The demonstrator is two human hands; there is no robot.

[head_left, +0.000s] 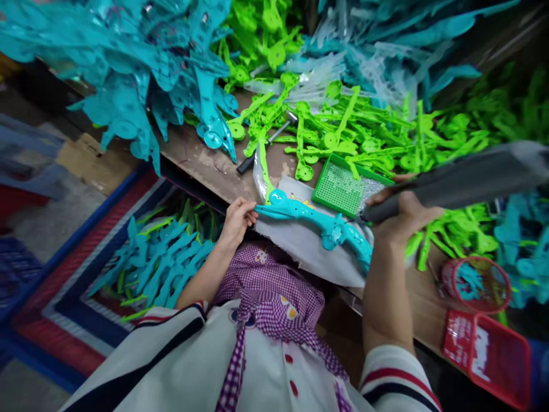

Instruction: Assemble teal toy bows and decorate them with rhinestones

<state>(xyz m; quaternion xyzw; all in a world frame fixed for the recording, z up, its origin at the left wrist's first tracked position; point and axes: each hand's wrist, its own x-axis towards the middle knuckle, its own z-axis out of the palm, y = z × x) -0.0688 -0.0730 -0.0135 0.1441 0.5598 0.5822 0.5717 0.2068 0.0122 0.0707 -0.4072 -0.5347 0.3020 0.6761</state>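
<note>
While left fingers (247,209) pinch the blue part (305,213), it extends lengthwise rightward. Near its far end, right fingers (381,196) grasp a grey tool (463,178).

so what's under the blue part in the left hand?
A pale grey sheet shows along both sides of the blue part, with some yellow print on the far side. What lies directly beneath is covered, so can't tell.

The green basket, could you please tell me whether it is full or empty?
Partly filled: small shiny pieces lie toward the right end of the green basket, while its mesh shows at the near left.
</note>
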